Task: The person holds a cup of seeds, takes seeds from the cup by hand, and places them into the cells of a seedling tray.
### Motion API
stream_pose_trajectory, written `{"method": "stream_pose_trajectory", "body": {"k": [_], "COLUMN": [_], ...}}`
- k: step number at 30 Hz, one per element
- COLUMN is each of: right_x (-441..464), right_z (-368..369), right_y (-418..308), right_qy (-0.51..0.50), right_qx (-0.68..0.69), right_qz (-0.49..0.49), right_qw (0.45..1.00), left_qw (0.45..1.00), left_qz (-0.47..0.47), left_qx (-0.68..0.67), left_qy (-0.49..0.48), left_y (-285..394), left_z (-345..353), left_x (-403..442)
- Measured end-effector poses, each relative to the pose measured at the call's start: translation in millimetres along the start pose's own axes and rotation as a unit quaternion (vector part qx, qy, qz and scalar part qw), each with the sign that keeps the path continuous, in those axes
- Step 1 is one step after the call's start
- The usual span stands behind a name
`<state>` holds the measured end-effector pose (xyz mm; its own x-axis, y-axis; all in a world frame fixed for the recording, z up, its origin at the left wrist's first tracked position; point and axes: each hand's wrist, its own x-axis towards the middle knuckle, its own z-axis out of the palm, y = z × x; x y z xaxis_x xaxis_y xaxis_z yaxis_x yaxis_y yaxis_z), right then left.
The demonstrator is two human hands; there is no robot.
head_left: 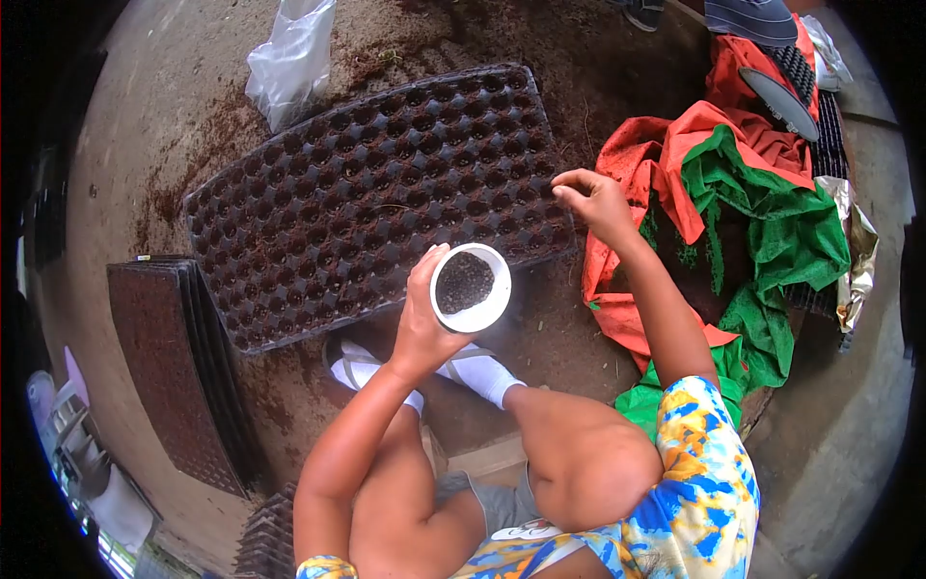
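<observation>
My left hand point(424, 323) is wrapped round a white cup point(495, 307), tilted so its mouth faces me. Small dark seeds point(465, 283) lie inside it. Above the right end of a black seedling tray point(386, 207), my right hand point(596, 205) has its thumb and forefinger drawn together in a pinch. Whatever may be between those fingertips is too small to make out. Brown soil partly fills the tray's many round cells, each with a small hollow.
A stack of black trays point(169, 367) stands on the left. A clear plastic bag point(292, 63) touches the tray's far edge. On the right, an orange and green sack point(772, 222) holds dark soil. Another person's foot point(643, 13) shows at the top. Loose soil covers the floor.
</observation>
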<state>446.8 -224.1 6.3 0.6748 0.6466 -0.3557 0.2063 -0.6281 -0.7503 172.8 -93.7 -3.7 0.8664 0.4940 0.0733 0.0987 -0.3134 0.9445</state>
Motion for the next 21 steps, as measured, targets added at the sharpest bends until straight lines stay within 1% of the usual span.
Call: {"method": "stream_pose_trajectory", "body": {"k": [1, 3, 8, 11, 14, 17, 20, 21], "right_x": [6.7, 11.6, 11.9, 10.9, 7.0, -3.2, -16.0, -17.7], "right_z": [-0.8, 0.7, 0.2, -0.4, -4.6, -7.1, -4.2, -4.2], "right_y": [14.6, 32.0, 32.3, 31.8, 29.8, 27.2, 25.8, 28.1], "right_qy": [-0.007, 0.004, 0.0, -0.006, -0.018, -0.046, -0.042, -0.041], "right_qx": [0.027, 0.014, 0.018, 0.062, 0.044, -0.007, -0.065, -0.083], "right_qz": [0.059, 0.047, 0.043, 0.042, 0.053, 0.08, -0.004, -0.011], "right_qw": [0.998, 0.999, 0.999, 0.997, 0.997, 0.996, 0.997, 0.996], "left_qw": [1.0, 1.0, 1.0, 1.0, 1.0, 1.0, 1.0, 1.0], "left_qz": [0.0, 0.001, 0.003, 0.002, 0.001, 0.0, 0.0, 0.003], "left_qx": [0.0, 0.0, 0.002, 0.002, -0.003, -0.002, 0.002, 0.006], "left_qy": [-0.002, -0.002, -0.005, -0.005, -0.002, -0.002, -0.004, -0.005], "left_y": [-0.9, -2.2, -1.8, -1.7, -2.4, -1.9, -0.7, -1.0], "left_z": [-0.6, -1.0, -0.5, -0.2, 0.8, 0.5, 0.3, 0.2], "left_x": [-1.3, -2.3, -1.8, -2.3, -3.0, -3.5, -3.3, -3.1]}}
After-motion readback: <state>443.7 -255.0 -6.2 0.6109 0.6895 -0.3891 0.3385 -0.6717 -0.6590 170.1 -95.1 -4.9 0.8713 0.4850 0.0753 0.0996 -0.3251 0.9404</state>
